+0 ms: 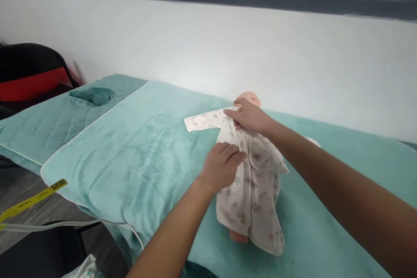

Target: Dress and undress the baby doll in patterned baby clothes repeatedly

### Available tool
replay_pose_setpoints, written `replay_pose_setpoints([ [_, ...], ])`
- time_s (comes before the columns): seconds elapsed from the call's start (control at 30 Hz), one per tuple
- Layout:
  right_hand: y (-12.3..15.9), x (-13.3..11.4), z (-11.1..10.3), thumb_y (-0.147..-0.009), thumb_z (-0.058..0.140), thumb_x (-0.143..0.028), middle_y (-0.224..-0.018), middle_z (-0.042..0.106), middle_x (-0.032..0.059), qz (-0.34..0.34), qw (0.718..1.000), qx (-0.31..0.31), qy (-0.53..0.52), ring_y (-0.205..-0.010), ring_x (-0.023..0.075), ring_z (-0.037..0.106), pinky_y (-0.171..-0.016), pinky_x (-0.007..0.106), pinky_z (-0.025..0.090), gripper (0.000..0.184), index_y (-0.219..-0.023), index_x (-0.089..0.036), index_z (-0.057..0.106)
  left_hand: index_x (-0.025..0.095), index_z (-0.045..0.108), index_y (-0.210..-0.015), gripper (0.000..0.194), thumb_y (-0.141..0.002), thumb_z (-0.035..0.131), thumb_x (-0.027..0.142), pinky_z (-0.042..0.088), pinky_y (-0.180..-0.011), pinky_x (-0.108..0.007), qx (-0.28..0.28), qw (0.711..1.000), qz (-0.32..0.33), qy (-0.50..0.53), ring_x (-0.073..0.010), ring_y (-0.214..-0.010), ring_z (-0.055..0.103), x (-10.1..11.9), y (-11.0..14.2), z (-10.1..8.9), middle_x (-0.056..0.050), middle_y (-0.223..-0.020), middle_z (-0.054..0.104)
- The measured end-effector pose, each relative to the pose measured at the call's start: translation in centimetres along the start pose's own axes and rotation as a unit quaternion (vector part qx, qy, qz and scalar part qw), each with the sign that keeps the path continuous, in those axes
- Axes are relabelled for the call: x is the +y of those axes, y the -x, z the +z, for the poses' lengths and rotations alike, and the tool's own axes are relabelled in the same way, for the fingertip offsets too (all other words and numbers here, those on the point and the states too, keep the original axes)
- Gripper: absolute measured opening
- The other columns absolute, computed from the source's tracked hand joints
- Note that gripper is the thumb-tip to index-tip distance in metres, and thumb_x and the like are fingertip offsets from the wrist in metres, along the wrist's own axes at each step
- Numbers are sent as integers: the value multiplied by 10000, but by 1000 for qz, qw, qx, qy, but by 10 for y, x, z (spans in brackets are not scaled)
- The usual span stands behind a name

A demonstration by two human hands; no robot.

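A baby doll point(249, 96) lies on its back, its head toward the wall. White printed baby clothes point(233, 208) cover its body and legs, and one sleeve point(203, 120) stretches out to the left. My left hand point(224, 165) is closed on the front edge of the baby clothes at the doll's middle. Higher up, my right hand point(249, 115) grips the cloth near the neck, partly hiding the doll's head. A bit of the doll's foot or leg point(238, 236) shows below the hem. My right forearm hides part of the other side.
A teal blanket point(130, 156) covers the bed against a white wall. On the left lie a quilted pad point(58, 121) and a crumpled teal cloth point(93, 96). Beyond stands a black and red chair point(32, 78). A white cable with a yellow tag point(32, 202) crosses the front left.
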State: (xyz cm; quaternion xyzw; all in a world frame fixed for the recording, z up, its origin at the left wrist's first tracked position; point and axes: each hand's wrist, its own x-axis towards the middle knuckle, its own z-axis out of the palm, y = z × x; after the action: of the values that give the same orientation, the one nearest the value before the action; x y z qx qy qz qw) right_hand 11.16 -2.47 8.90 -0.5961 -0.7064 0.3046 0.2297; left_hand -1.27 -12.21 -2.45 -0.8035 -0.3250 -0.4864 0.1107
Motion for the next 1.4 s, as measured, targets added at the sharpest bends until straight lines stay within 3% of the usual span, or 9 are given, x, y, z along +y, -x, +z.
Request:
replay_pose_setpoints([
  [0.23,-68,-14,16,-686,690,-162,-627,612,26,56,972,28,228,-620,249,600,-594,357,436,573,-1239,-167,540,185,584,-963,205,-868,449,64,402,-644,-297,38,999,-5,30,-151,-727,528,-4,1,0,-33,-837,653],
  [0.4,-63,-7,-22,-657,722,-111,-598,581,10,69,993,78,47,-567,189,556,-569,340,437,455,-1091,-168,598,186,585,-1023,219,-894,445,78,448,-693,-305,17,993,-69,93,-163,-791,564,-4,1,3,-55,-904,658],
  [0.57,-32,36,-48,-653,727,-148,-625,573,11,81,983,140,-84,-580,154,522,-557,310,423,312,-952,-163,640,188,564,-1052,152,-949,454,165,474,-752,-304,4,968,-152,197,-158,-840,586,0,-6,1,-49,-926,655],
  [0.83,-10,77,-7,-698,633,-285,-766,608,-12,27,954,283,-92,-741,167,557,-729,305,434,238,-918,-193,635,193,629,-971,212,-873,459,117,436,-729,-341,-218,964,-5,150,-179,-777,585,27,-19,-15,-23,-860,693],
  [0.9,-9,80,-3,-742,592,-313,-799,626,1,22,946,307,-104,-747,171,565,-738,310,436,195,-898,-197,610,214,644,-996,213,-900,462,160,455,-734,-304,-237,944,-71,220,-144,-742,597,22,-32,-14,3,-856,708],
  [1.0,-7,85,-4,-762,558,-303,-788,619,7,21,936,339,-90,-724,172,559,-717,312,426,132,-852,-207,563,232,666,-1002,233,-936,443,241,463,-678,-239,-164,914,-246,279,-110,-701,588,-2,-68,-1,12,-861,707],
  [1.07,-6,87,-6,-745,573,-286,-769,606,5,9,940,337,-44,-718,174,544,-707,310,409,103,-807,-216,529,216,675,-1031,237,-924,471,274,467,-713,-237,-101,907,-319,257,-120,-750,592,-22,-98,17,0,-862,693],
  [1.2,-2,86,-12,-763,595,-388,-766,601,19,13,967,253,31,-680,174,506,-639,303,366,194,-733,-228,489,182,686,-922,201,-852,498,176,467,-754,-277,-157,902,-354,191,-159,-796,601,-53,-140,61,-34,-863,684],
  [1.4,-5,75,-16,-780,580,-441,-694,569,15,60,976,181,103,-586,172,444,-555,298,298,262,-693,-246,428,182,562,-630,303,-901,433,221,451,-727,-318,-203,901,-365,120,-174,-695,542,-62,-140,78,-42,-668,600],
])
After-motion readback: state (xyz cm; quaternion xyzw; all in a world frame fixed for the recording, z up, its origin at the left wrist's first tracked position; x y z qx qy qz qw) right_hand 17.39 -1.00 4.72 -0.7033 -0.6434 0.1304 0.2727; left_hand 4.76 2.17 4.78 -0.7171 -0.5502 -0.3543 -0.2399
